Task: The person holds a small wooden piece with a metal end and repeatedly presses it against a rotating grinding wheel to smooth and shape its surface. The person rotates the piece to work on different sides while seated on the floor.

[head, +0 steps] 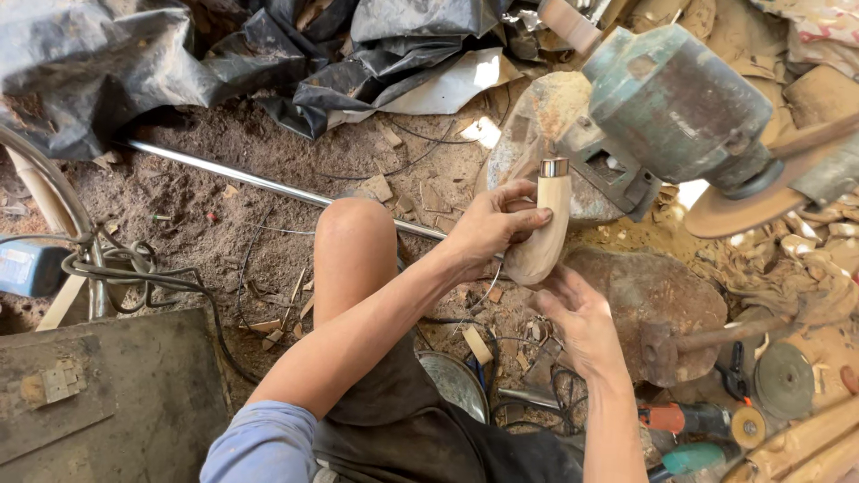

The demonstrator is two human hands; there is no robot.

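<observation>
Over our knee (355, 234), our left hand (490, 225) gripped a wooden handle (546, 234); our open right hand (582, 317) touched its end.

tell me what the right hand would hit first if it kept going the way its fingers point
Probably the wooden handle: the right hand points up at its rounded lower end, just below where the left hand grips it. Whether they already touch is unclear.
</observation>
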